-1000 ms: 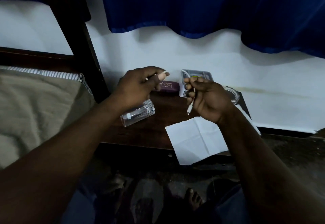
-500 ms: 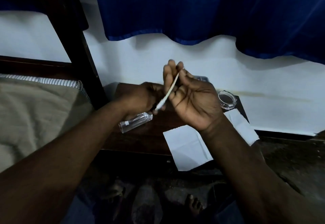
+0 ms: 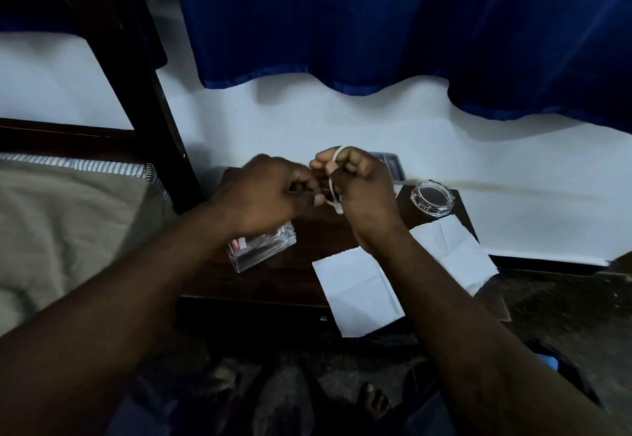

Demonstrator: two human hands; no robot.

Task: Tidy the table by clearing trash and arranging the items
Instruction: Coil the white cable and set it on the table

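Above the dark wooden worktop [image 3: 328,235], the thin white cable [image 3: 337,152] loops over the curled fingers of the right hand [image 3: 362,189]. The left hand [image 3: 270,196] seems, through the blur, to pinch its loose end. Best to wind snug, even turns, then tuck the plug end under so the coil holds.

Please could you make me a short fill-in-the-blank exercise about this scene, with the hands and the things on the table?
1. The left hand and the right hand both hold a thin ____ cable.
2. The curtain above the table is ____.
3. The clear bottle lies on its ____.
4. The round glass dish stands to the ____ of the right hand.
Missing words: white; blue; side; right.
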